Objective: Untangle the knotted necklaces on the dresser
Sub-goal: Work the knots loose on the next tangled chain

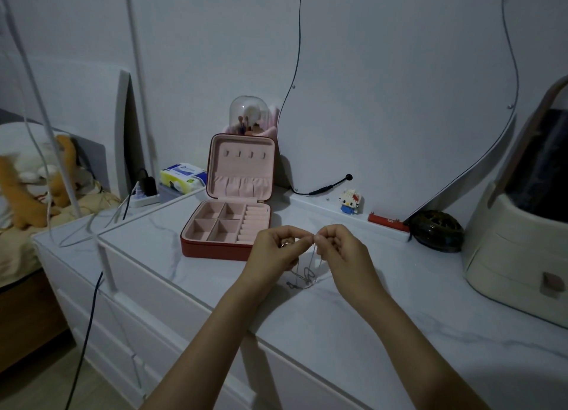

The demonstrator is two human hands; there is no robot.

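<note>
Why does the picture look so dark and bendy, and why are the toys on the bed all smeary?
In the head view the room is dim, so colours look grey; the wide lens curves the dresser edges; the plush toys at the left edge are blurred, while the hands pinching the necklaces stay fairly sharp.

No readable text anywhere. The wet-wipes pack (182,176) behind the jewelry box (229,222) carries a blue-and-yellow printed label, too blurred to make out.
</note>
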